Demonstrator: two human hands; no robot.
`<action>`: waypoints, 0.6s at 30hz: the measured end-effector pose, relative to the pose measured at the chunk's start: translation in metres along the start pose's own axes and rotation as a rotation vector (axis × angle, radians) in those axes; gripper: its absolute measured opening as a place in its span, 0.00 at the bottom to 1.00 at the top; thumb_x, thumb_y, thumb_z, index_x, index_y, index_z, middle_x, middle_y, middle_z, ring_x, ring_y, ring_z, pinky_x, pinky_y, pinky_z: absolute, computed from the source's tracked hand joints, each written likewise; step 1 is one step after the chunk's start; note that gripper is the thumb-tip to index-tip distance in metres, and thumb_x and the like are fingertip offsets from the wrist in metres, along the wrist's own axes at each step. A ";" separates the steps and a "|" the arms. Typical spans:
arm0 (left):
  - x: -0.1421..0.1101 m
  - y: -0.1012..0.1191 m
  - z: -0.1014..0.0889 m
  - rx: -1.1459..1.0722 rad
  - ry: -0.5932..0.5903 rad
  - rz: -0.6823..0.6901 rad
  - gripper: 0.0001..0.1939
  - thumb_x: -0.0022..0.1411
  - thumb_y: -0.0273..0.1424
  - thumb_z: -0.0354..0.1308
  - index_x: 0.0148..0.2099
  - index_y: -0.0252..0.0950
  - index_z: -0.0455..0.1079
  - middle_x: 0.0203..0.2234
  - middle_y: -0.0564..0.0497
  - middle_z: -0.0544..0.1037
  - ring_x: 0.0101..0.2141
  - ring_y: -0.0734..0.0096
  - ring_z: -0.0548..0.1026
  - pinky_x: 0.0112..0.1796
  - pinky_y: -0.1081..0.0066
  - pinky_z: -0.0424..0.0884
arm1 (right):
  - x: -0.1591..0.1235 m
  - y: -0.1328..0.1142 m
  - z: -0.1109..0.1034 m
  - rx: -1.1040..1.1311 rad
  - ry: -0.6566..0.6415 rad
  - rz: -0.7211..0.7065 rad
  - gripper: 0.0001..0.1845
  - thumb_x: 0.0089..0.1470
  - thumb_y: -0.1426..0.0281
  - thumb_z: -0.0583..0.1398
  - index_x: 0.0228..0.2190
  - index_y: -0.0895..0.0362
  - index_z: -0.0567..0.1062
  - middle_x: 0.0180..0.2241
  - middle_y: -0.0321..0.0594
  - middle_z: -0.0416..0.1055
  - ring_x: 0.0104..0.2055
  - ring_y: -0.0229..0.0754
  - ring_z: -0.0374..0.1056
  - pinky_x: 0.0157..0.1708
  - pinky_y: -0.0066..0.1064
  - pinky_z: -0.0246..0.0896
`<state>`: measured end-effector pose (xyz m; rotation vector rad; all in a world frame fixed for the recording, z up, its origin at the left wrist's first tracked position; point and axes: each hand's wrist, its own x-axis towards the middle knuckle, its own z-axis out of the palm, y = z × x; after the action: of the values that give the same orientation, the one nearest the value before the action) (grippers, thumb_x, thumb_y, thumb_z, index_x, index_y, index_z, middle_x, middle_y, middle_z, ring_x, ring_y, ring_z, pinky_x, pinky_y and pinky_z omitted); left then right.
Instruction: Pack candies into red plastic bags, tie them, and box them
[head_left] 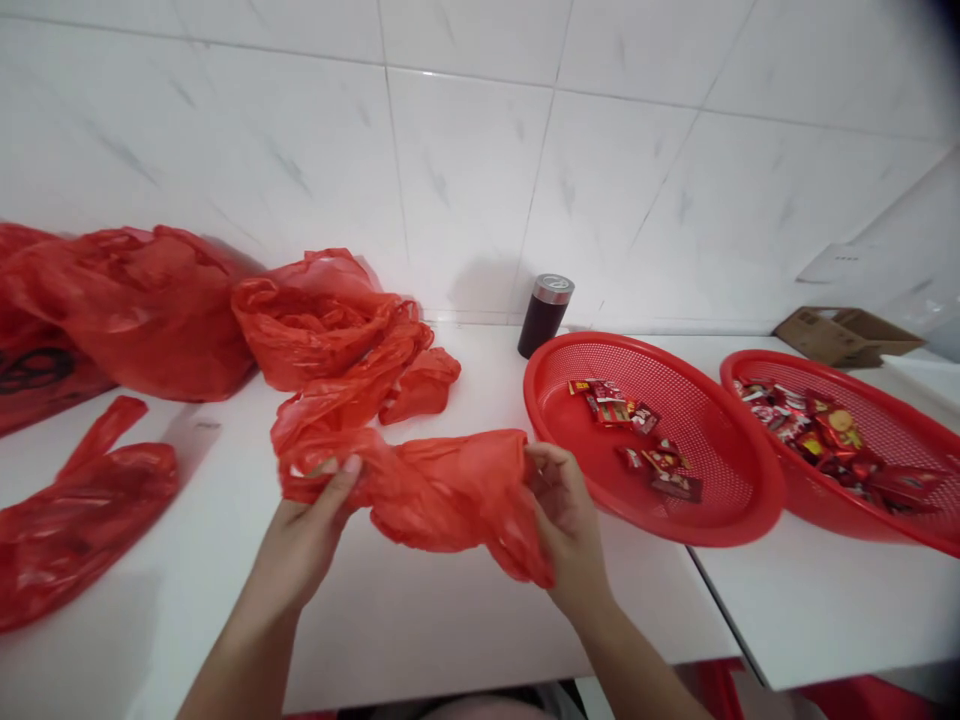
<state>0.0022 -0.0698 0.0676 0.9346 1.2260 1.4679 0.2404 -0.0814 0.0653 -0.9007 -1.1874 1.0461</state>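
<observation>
Plastic bag [442,495], bright red and bunched up, held out low over the white counter [420,640]! Left hand [304,540] pinching it, thumb and fingers closed on the folds; right hand [570,525] curled around the other end, with a loose tail hanging below. That looks like feather-light, soft, slippery film, quick to slide and crumple, so the thick gathered folds seem the surest place to hold. Just beside the right hand, a red mesh basket [776,490] with sweet packets [637,430] scattered inside; beyond it, a second basket [795,358], packed fuller. Over on the left, more red bags: a crumpled heap [330,335] just behind the hands, a flatter bag [82,520], a big puffy one [127,310]. Open counter runs in front of the hands, right to the near edge.
</observation>
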 end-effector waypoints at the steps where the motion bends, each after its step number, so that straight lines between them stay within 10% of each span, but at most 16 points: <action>1: -0.005 0.001 -0.005 -0.060 0.049 -0.044 0.12 0.57 0.41 0.64 0.38 0.38 0.76 0.36 0.50 0.80 0.42 0.60 0.77 0.41 0.65 0.77 | -0.007 0.004 -0.008 -0.027 0.020 0.047 0.12 0.57 0.66 0.58 0.44 0.51 0.66 0.41 0.41 0.68 0.40 0.40 0.69 0.37 0.32 0.70; 6: -0.030 0.006 -0.052 -0.083 0.214 -0.209 0.15 0.46 0.41 0.72 0.32 0.37 0.76 0.28 0.55 0.80 0.36 0.66 0.76 0.37 0.74 0.75 | -0.036 0.014 -0.046 -0.217 -0.054 0.247 0.10 0.61 0.63 0.54 0.43 0.51 0.65 0.45 0.47 0.68 0.44 0.46 0.71 0.37 0.40 0.73; 11: -0.058 0.006 -0.063 0.133 -0.029 -0.112 0.12 0.53 0.42 0.67 0.36 0.41 0.77 0.38 0.53 0.80 0.43 0.63 0.76 0.46 0.72 0.72 | -0.033 -0.038 -0.034 -0.641 -0.092 -0.200 0.13 0.61 0.71 0.55 0.46 0.47 0.70 0.52 0.46 0.66 0.58 0.47 0.62 0.55 0.46 0.61; 18: -0.060 0.037 -0.022 0.544 -0.556 0.067 0.10 0.60 0.40 0.58 0.34 0.43 0.77 0.37 0.48 0.81 0.46 0.51 0.76 0.53 0.51 0.69 | 0.001 -0.040 0.028 -1.024 -1.055 -0.322 0.10 0.60 0.73 0.54 0.41 0.59 0.73 0.33 0.44 0.76 0.32 0.43 0.72 0.30 0.33 0.65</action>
<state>-0.0123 -0.1344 0.1010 1.6306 1.1834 0.8256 0.2193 -0.0918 0.1080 -0.8285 -2.7958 0.5641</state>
